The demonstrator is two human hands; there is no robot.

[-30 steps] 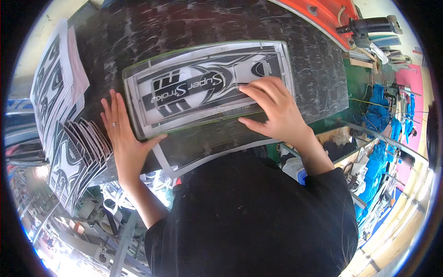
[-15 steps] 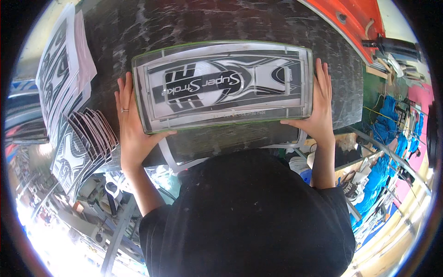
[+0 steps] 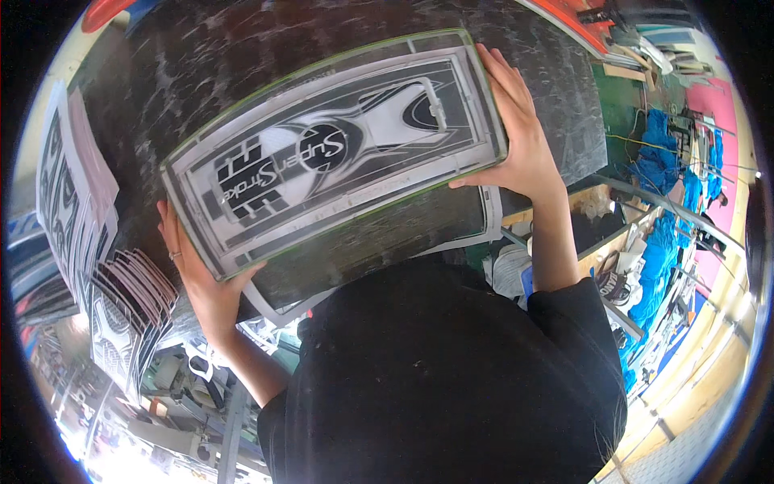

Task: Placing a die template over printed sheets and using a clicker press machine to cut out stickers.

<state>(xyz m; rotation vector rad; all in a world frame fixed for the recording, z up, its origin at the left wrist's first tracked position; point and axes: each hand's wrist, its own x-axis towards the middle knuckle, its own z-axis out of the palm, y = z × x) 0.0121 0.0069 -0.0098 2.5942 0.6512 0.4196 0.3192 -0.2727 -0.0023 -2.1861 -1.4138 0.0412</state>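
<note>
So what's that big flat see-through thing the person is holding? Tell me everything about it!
The clear plastic sheet is a stiff-looking, see-through rectangle with greenish edges and rounded corners. A black, grey and white printed design with a round centre shows on it. It is lifted and tilted above the dark scratched table, its right end higher. The left hand grips its lower left corner and the right hand its right end.

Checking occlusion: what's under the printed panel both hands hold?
Under the printed panel shows the dark marbled tabletop, plus a white sheet edge at its lower right. Whatever lies directly beneath is covered.
</note>
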